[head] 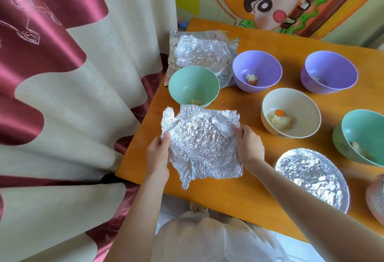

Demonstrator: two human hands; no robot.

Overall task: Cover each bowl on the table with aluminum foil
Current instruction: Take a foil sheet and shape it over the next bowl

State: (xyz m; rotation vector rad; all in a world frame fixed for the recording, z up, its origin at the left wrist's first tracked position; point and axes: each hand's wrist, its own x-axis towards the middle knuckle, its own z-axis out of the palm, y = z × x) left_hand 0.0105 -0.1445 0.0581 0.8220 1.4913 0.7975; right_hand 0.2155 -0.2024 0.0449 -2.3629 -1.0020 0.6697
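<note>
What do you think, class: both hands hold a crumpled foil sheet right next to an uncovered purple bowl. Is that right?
Not quite. In the head view, the uncovered bowl next to the foil sheet is green, not purple. The left hand and right hand do hold the crumpled sheet.

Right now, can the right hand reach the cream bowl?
Probably yes: the right hand is close beside the cream bowl, only bare table between, but it grips the foil and must let go first.
</note>
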